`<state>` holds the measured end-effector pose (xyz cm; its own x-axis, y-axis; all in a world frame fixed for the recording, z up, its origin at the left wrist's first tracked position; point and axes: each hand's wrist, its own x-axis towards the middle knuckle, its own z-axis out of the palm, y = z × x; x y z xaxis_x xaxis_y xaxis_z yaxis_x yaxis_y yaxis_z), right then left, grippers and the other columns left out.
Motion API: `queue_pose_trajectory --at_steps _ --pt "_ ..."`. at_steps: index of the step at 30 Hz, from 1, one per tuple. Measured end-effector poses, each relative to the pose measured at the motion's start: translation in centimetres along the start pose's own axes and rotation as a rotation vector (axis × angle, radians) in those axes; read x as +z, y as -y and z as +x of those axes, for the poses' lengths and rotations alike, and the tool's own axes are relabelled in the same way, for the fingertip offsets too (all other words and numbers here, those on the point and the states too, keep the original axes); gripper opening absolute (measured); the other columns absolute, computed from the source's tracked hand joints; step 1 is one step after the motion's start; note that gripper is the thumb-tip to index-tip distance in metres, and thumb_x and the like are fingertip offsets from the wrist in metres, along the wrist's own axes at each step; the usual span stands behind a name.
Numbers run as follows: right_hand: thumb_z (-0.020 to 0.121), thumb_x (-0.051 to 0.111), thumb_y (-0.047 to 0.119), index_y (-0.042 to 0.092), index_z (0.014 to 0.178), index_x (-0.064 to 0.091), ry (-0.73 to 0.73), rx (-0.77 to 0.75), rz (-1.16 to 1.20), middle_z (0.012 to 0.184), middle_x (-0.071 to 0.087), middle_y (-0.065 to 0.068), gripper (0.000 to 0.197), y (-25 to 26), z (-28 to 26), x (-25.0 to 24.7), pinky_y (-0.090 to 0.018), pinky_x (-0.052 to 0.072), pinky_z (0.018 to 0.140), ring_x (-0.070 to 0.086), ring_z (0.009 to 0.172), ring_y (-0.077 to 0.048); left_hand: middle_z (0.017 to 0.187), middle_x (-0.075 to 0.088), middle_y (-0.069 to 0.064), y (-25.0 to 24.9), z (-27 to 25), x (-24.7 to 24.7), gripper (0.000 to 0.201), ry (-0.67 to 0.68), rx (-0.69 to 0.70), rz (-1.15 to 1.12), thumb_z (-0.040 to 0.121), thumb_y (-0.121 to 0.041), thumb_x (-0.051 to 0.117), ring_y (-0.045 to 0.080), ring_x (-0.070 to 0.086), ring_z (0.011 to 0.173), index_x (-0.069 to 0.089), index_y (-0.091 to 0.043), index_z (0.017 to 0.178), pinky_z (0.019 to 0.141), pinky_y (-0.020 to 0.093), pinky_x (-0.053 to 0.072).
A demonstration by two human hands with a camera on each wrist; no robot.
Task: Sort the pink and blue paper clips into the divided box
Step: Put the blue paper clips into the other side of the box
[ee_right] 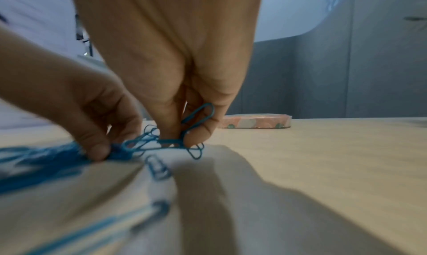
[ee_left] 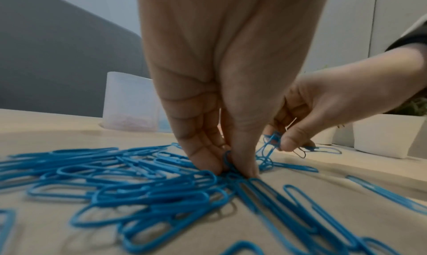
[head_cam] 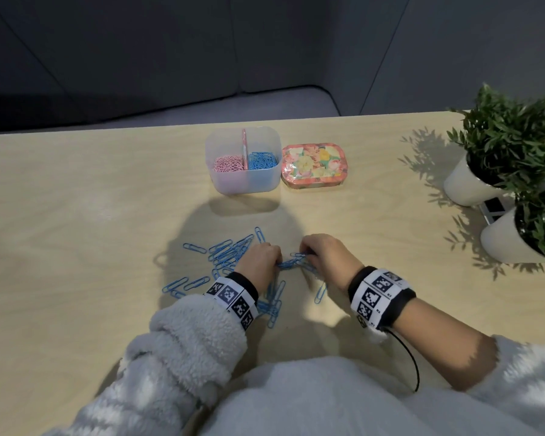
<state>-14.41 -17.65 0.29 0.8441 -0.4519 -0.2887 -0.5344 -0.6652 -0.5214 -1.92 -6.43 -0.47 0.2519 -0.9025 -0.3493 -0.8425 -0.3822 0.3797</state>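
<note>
A pile of blue paper clips (head_cam: pixel 224 256) lies on the table in front of me. No pink clips show on the table. My left hand (head_cam: pixel 260 259) pinches blue clips (ee_left: pixel 227 163) at the pile's right edge, thumb and fingertips down on the table. My right hand (head_cam: pixel 320 251) pinches a few tangled blue clips (ee_right: pixel 196 121) just above the table, close to the left hand. The translucent divided box (head_cam: pixel 243 180) stands further back, with pink clips (head_cam: pixel 228 163) in its left compartment and blue clips (head_cam: pixel 262 161) in its right.
A flowered tin (head_cam: pixel 312 165) sits just right of the box. Two white pots with green plants (head_cam: pixel 472 180) (head_cam: pixel 513 237) stand at the table's right edge. The table's far edge (head_cam: pixel 107 132) runs behind the box.
</note>
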Motion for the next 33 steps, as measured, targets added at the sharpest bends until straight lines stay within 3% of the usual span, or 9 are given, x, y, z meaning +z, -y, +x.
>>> queue_pose_trajectory --at_steps 3,6,9,15,19,23,25,29,33 --pt "0.079 0.062 0.003 0.011 0.080 0.063 -0.064 0.047 0.143 0.075 0.061 -0.006 0.008 0.6 1.7 -2.7 -0.025 0.037 0.068 0.054 0.072 -0.021 0.111 0.056 0.016 0.1 -0.2 -0.1 0.017 0.016 0.000 0.004 0.089 -0.004 0.050 0.032 0.052 0.106 0.057 -0.004 0.104 0.088 0.038 0.042" --pt "0.078 0.065 -0.002 0.026 0.060 0.046 -0.160 0.018 0.306 0.061 0.046 0.005 0.038 2.8 4.5 -6.0 -0.017 0.035 0.057 0.042 0.060 -0.011 0.109 0.055 0.016 -0.1 -0.4 0.2 0.016 0.002 0.027 0.046 0.089 -0.003 0.047 0.032 0.052 0.104 0.056 -0.005 0.102 0.085 0.039 0.044" --pt "0.075 0.065 -0.006 0.026 0.058 0.043 -0.249 -0.015 0.372 0.058 0.042 0.007 0.042 4.8 8.4 -8.3 -0.014 0.036 0.057 0.038 0.055 -0.006 0.108 0.056 0.016 0.1 -0.5 0.2 0.017 0.014 0.052 0.071 0.089 -0.002 0.045 0.031 0.050 0.105 0.054 -0.006 0.103 0.085 0.041 0.045" --pt "0.077 0.064 -0.003 0.001 0.091 0.067 -0.445 0.072 0.418 0.065 0.052 0.003 0.015 7.2 15.1 -9.2 -0.013 0.042 0.063 0.049 0.065 -0.012 0.111 0.055 0.017 0.5 -0.4 0.0 0.019 0.022 0.072 0.104 0.088 0.003 0.043 0.032 0.049 0.107 0.050 -0.004 0.105 0.086 0.040 0.043" --pt "0.083 0.057 -0.004 0.000 0.106 0.065 -0.283 0.089 0.302 0.095 0.062 -0.009 0.025 7.3 16.0 -8.7 -0.018 0.046 0.076 0.057 0.088 -0.019 0.115 0.054 0.018 0.0 -0.3 -0.1 0.022 0.015 0.095 0.239 0.091 0.004 0.037 0.034 0.050 0.107 0.046 -0.002 0.110 0.088 0.039 0.042" --pt "0.089 0.046 -0.002 0.002 0.119 0.060 -0.344 0.000 0.360 0.121 0.063 -0.013 0.033 6.7 13.9 -8.9 -0.021 0.039 0.101 0.057 0.114 -0.021 0.114 0.053 0.019 0.2 0.0 -0.1 0.024 0.039 0.105 0.192 0.089 0.007 0.037 0.035 0.050 0.107 0.048 -0.001 0.108 0.086 0.039 0.040" --pt "0.088 0.042 -0.003 0.000 0.112 0.063 -0.420 -0.042 0.391 0.112 0.067 -0.012 0.032 5.8 11.8 -8.6 -0.014 0.041 0.090 0.060 0.103 -0.019 0.111 0.054 0.019 0.4 0.4 -0.5 0.022 0.039 0.107 0.109 0.086 0.005 0.042 0.035 0.052 0.103 0.052 -0.001 0.105 0.085 0.040 0.040" --pt "0.091 0.046 0.000 0.001 0.097 0.066 -0.254 -0.006 0.459 0.085 0.064 -0.006 0.021 2.0 5.6 -5.7 -0.016 0.044 0.065 0.056 0.067 -0.011 0.105 0.057 0.023 0.4 1.7 -2.9 0.018 -0.076 0.114 -0.165 0.084 -0.001 0.053 0.036 0.055 0.097 0.058 0.002 0.101 0.086 0.042 0.040" --pt "0.089 0.050 0.000 0.029 0.075 0.060 -0.179 0.071 0.397 0.069 0.060 0.014 0.034 -2.0 -0.4 -2.5 -0.007 0.040 0.065 0.056 0.059 0.008 0.103 0.060 0.024 0.1 4.0 -7.5 0.015 -0.362 0.097 -0.309 0.086 0.000 0.053 0.034 0.056 0.096 0.058 0.005 0.099 0.087 0.046 0.044"
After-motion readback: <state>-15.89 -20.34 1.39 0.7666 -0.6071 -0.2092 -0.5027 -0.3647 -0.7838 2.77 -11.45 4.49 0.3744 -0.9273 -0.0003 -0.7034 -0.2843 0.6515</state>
